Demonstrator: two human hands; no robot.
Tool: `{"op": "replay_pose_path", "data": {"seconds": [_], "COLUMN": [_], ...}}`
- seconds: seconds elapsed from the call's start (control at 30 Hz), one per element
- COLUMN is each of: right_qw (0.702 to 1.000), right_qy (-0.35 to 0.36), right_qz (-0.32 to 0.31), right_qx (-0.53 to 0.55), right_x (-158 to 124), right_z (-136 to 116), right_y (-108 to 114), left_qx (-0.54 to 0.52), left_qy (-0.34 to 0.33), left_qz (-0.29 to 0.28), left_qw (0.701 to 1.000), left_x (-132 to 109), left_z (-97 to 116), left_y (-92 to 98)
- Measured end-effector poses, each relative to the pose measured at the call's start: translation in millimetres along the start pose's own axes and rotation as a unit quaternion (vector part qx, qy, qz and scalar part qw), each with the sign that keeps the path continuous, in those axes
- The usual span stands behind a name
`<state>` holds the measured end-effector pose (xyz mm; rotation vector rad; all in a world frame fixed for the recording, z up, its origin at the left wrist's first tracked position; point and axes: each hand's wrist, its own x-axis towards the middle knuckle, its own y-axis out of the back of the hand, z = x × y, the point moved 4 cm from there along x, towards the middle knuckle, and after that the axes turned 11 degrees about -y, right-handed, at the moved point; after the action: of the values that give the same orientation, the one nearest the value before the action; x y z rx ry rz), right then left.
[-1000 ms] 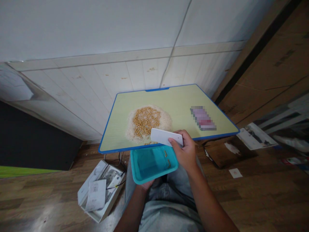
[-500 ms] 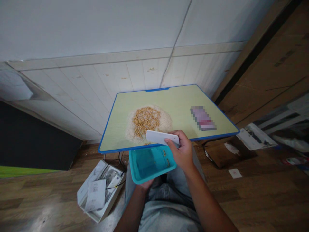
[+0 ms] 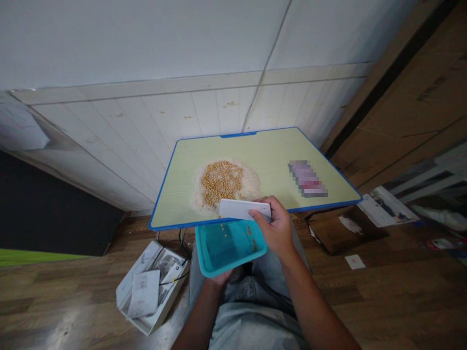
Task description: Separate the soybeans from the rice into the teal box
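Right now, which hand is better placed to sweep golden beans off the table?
Probably the right hand: it holds the white tool at the near edge of the table, beside the beans. The left hand supports the teal tray from below.

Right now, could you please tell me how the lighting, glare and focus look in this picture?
Head view: dim light, with glare on the floor at lower left; head view: the pale grains blur together, though many beans stand out singly; head view: the card has a clear outline, while mosaic blocks hide the item at right on the table.

Open lane between pile [image 3: 222,181] and pixelated item [image 3: 308,179]
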<state>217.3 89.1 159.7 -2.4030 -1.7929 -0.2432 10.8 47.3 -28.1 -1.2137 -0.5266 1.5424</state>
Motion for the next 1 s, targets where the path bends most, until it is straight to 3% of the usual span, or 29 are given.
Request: {"op": "replay_pose_path", "data": {"seconds": [0.27, 0.43, 0.67, 0.77, 1.0], "right_qw": [1.0, 0.999, 0.997, 0.997, 1.0], "right_qy": [-0.006, -0.001, 0.014, 0.013, 0.008], "right_qz": [-0.026, -0.037, 0.075, 0.081, 0.026], "right_qx": [0.009, 0.015, 0.005, -0.001, -0.002], "right_x": [2, 1, -2, -3, -1], "right_z": [4, 2, -1, 0, 2], "right_y": [-10, -8, 7, 5, -13], "left_qx": [0.01, 0.016, -0.01, -0.011, 0.041], "left_qy": [-0.004, 0.014, 0.005, 0.018, 0.001], "left_qz": [0.017, -0.013, -0.057, -0.024, 0.012], "left_qw": [1.0, 1.0, 0.998, 0.999, 0.999], "left_x": [-5, 0, 3, 1, -1], "left_z": [5, 4, 0, 0, 3], "left_y": [-3.2, 6.9, 16.2, 12.9, -2.9]}}
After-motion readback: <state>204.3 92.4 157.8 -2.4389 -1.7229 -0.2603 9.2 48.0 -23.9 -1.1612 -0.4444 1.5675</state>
